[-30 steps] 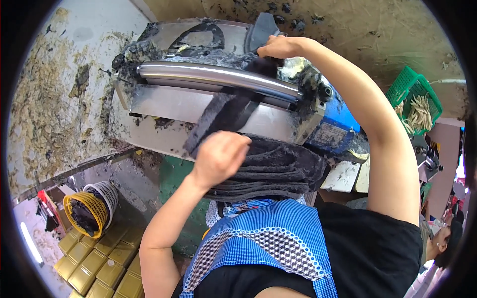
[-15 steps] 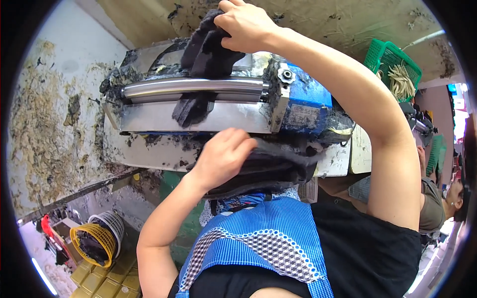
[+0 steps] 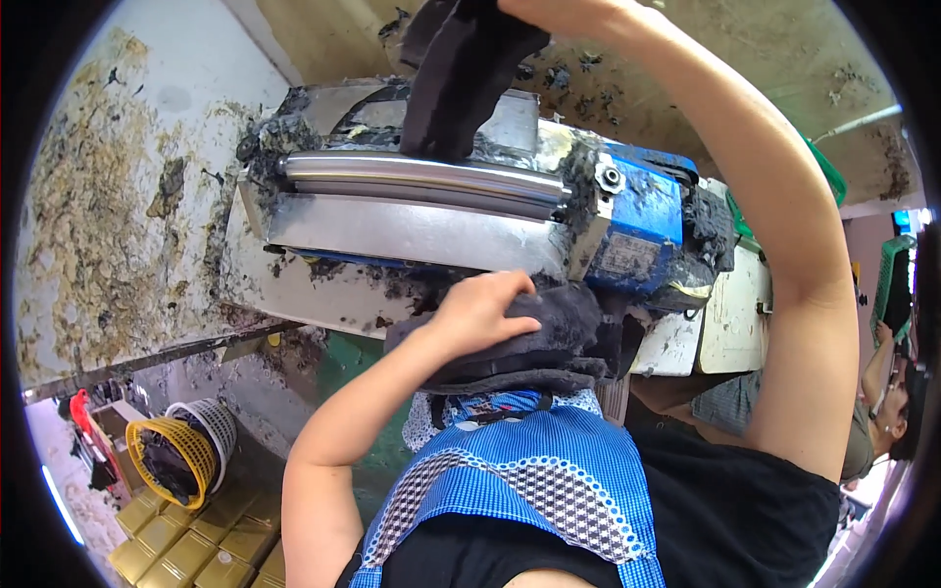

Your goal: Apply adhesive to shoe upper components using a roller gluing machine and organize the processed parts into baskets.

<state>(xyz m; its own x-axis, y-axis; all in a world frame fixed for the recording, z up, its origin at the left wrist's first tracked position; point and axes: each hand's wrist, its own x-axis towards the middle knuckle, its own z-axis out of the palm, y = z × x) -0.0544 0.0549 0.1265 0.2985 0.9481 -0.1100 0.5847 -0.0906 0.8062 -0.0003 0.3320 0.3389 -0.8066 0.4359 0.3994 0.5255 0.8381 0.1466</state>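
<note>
Dark cloth (image 3: 461,78) now higher, under right hand (image 3: 549,12).

Bright, even daylight fills the scene and leaves only soft shadows, the darkest under the machine's steel roller (image 3: 421,176) and beneath the dark cloth pile (image 3: 549,338). A pale sheen runs along the roller, and the strip of floor at the far lower left is blown out to white. The fisheye lens bends straight edges toward a black circular rim, and detail softens at the margins, where the raised right hand (image 3: 549,10) is cut by the top edge.
</note>
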